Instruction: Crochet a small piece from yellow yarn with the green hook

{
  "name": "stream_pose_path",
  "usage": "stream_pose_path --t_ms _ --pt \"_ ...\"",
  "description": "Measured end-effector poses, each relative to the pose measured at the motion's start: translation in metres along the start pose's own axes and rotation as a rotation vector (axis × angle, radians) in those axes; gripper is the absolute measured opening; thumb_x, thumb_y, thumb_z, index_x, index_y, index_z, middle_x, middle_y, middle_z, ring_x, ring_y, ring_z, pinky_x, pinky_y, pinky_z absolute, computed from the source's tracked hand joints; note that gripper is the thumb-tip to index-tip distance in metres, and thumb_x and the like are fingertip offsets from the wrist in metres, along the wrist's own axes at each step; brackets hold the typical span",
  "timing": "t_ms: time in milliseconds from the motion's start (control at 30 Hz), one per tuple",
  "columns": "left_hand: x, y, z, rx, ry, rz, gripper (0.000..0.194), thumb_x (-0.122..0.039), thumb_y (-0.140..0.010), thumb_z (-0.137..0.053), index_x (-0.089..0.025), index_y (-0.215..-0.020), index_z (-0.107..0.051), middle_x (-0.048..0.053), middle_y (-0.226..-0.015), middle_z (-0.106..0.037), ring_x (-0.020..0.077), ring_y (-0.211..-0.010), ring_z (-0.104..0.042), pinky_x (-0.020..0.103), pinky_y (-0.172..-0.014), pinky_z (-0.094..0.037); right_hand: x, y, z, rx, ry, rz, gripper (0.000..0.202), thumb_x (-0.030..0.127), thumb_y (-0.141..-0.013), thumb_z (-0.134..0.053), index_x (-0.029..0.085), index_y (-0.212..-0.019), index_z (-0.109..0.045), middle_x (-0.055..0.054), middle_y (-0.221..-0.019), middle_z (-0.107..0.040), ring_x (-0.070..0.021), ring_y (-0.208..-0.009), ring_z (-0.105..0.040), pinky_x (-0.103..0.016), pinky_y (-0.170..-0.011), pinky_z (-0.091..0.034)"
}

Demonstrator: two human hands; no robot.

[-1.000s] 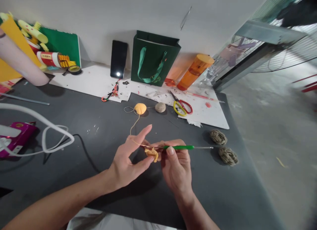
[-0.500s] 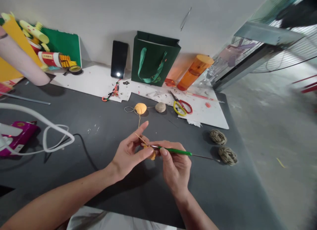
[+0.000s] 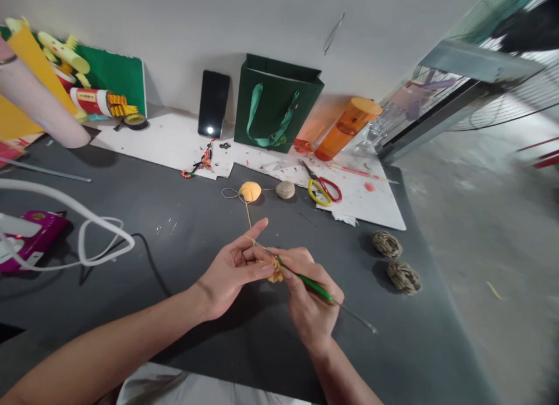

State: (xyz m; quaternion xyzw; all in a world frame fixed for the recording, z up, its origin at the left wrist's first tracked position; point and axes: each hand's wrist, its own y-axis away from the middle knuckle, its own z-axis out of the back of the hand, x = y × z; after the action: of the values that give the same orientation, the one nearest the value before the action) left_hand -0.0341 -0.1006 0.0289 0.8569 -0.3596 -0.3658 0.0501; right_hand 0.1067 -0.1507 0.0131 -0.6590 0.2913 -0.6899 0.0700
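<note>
My left hand [image 3: 229,271] pinches a small yellow crochet piece [image 3: 275,273] between thumb and fingers, with its forefinger raised and the yellow yarn strand running over it. That strand leads up to a yellow yarn ball [image 3: 250,191] on the dark table [image 3: 183,219]. My right hand [image 3: 311,297] grips a green-handled crochet hook [image 3: 315,287], its tip at the crochet piece and its metal tail pointing down to the right. Both hands meet above the middle of the table.
A beige yarn ball [image 3: 285,189] and yellow-red scissors [image 3: 322,188] lie behind the hands. Two olive yarn balls [image 3: 394,259] sit at the right. A green gift bag [image 3: 276,105], a phone [image 3: 213,104], an orange tumbler [image 3: 346,128], a white cable [image 3: 82,230] and a magenta device [image 3: 30,233] ring the table.
The crochet hook has swung from level to slanting down to the right. My left hand's fingers have closed in on the crochet piece, and the hands have drawn closer together.
</note>
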Motion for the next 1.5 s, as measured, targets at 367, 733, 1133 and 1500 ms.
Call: stream_pose_path --t_ms 367,733,1133,1500 --pt "0.001 0.000 -0.001 -0.052 0.010 0.026 0.094 -0.015 -0.060 -0.097 -0.025 -0.146 -0.059 -0.004 -0.077 -0.071 0.0125 -0.080 -0.064 0.031 -0.086 -0.047 -0.001 -0.003 0.006 0.006 0.002 -0.149 0.011 0.022 -0.100 -0.062 0.027 -0.101 -0.072 -0.002 -0.092 -0.081 -0.0190 -0.085 -0.077 -0.033 -0.074 -0.062" --pt "0.003 0.000 -0.002 -0.037 -0.045 -0.057 0.088 -0.022 -0.065 -0.096 -0.021 -0.146 -0.060 -0.005 -0.072 -0.067 0.0097 -0.073 -0.059 0.028 -0.077 -0.046 -0.003 0.000 0.008 0.076 0.447 0.343 0.037 0.003 -0.092 -0.067 0.027 -0.120 -0.072 -0.008 -0.113 -0.081 -0.0210 -0.091 -0.078 -0.037 -0.072 -0.063" --pt "0.005 -0.003 0.000 -0.031 -0.005 -0.025 0.063 -0.021 -0.064 -0.097 -0.024 -0.124 -0.076 -0.005 -0.072 -0.069 0.0091 -0.075 -0.062 0.028 -0.083 -0.047 -0.003 0.001 0.006 0.042 0.269 0.218 0.036 0.005 -0.092 -0.067 0.031 -0.116 -0.074 -0.005 -0.110 -0.083 -0.0229 -0.091 -0.080 -0.038 -0.072 -0.064" --pt "0.003 -0.003 -0.003 -0.036 -0.042 0.007 0.048 -0.028 -0.061 -0.099 -0.025 -0.106 -0.083 -0.004 -0.070 -0.068 0.0093 -0.073 -0.058 0.027 -0.078 -0.046 -0.006 0.003 0.007 0.027 0.228 0.149 0.033 0.006 -0.093 -0.066 0.029 -0.115 -0.074 -0.006 -0.106 -0.084 -0.0234 -0.095 -0.080 -0.038 -0.077 -0.064"
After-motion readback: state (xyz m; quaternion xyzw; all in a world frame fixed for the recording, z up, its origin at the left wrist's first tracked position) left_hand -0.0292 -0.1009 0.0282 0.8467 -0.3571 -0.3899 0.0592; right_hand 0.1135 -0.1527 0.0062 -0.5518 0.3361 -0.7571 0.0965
